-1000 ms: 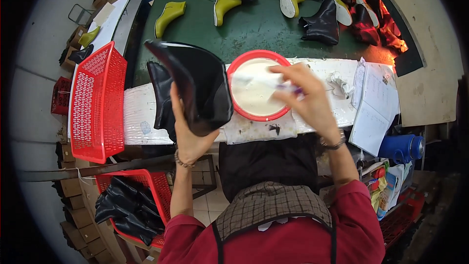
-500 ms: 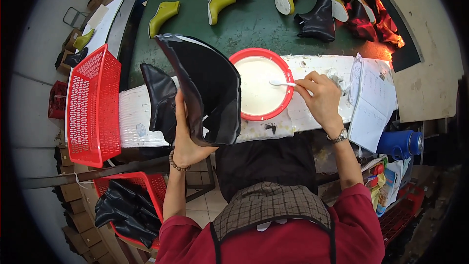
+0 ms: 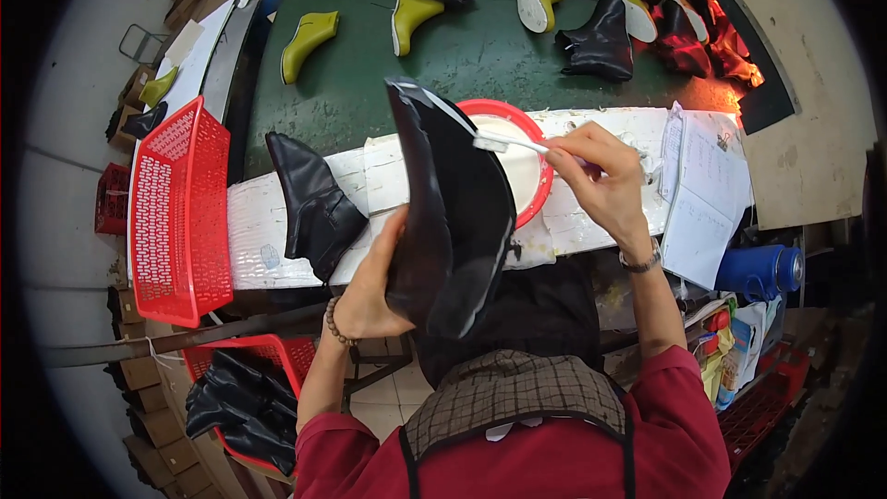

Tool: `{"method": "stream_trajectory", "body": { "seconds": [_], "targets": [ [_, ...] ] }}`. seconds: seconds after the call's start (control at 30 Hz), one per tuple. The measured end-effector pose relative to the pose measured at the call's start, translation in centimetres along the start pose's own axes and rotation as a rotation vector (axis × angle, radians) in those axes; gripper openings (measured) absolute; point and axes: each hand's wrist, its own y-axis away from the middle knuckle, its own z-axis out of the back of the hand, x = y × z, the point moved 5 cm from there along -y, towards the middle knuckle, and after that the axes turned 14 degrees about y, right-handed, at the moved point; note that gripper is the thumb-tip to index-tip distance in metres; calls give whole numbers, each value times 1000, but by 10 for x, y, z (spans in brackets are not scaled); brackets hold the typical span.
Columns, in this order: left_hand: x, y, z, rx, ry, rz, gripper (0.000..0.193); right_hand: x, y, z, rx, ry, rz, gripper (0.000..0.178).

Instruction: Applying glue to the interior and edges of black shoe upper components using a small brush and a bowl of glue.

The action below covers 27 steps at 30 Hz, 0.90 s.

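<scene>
At the right, a blue flask (image 3: 747,270) sits near sheets of paper (image 3: 704,185), with what may be coloured packets (image 3: 736,348) below it. At the left stands a red perforated basket (image 3: 176,222); brown cartons (image 3: 173,447) are stacked lower down.

Even, moderately bright light covers the green table (image 3: 370,65), and the white board (image 3: 254,217) along its near edge is palest. A hot red-orange glow floods the table's far right corner, tinting the boots (image 3: 682,46) there. Soft glare streaks the black upper (image 3: 418,222) — its inner side nearly lightless. Fisheye distortion bows the table's left edge — black vignetting rounds the view. Focus is fairly crisp centrally.
</scene>
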Motion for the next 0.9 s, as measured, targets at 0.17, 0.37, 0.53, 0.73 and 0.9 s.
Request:
{"method": "stream_trajectory", "body": {
  "seconds": [0.17, 0.37, 0.53, 0.73, 0.9],
  "targets": [
    [0, 8, -12, 150, -48, 45, 118, 1, -39, -7, -33, -82, 161, 15],
    [22, 37, 2, -96, 229, 31, 142, -1, -13, 5, 50, -73, 206, 17],
    [9, 21, 3, -4, 177, 16, 133, 0, -24, 8, 51, 10, 167, 15],
    [-1, 13, 1, 75, 89, -6, 123, 4, -48, 4, -43, -85, 253, 16],
    [0, 19, 12, -228, 16, -80, 137, 5, -17, 1, 5, -94, 219, 18]
  ]
}}
